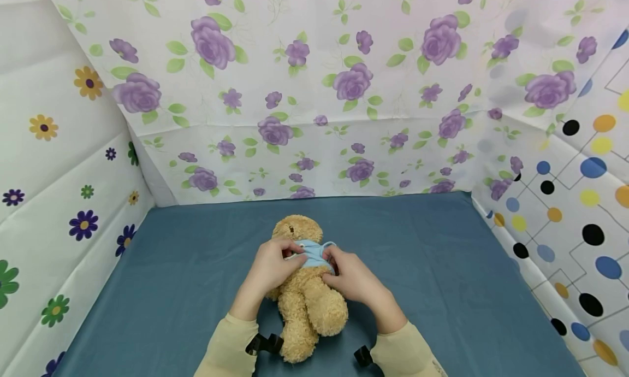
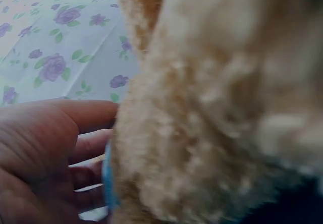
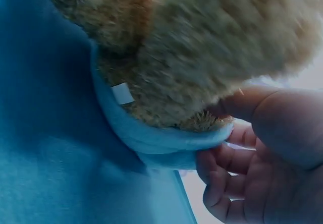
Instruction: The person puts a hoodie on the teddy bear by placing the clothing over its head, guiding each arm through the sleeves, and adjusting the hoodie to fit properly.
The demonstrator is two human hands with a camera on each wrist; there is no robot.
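Observing two hands at the blue garment (image 1: 314, 252) on a tan plush teddy bear (image 1: 296, 284). The bear lies mid-scene on the blue-green tablecloth (image 1: 442, 289), head far, feet near.

Right hand (image 1: 355, 276): grip narrow, holding the garment's lower edge at the bear's right side as I stand; the right wrist view shows the thumb on the fur side, fingers on the outer cloth. Left hand (image 1: 275, 265): thumb and forefinger close together at the garment's front; whether they pinch cloth, I cannot tell.

Step in hand, my judgement: settling the garment on the body. Best done by keeping the right thumb under the edge, drawing evenly on both sides, and steadying the torso so the bear does not slide along with the cloth. Watch the plush for bunching and the white tag (image 3: 122, 93) for folding under.

Containers: none that I see. Nearest equivalent is the garment itself, a sleeve of cloth around the torso; legs lie outside it, toward the near side.
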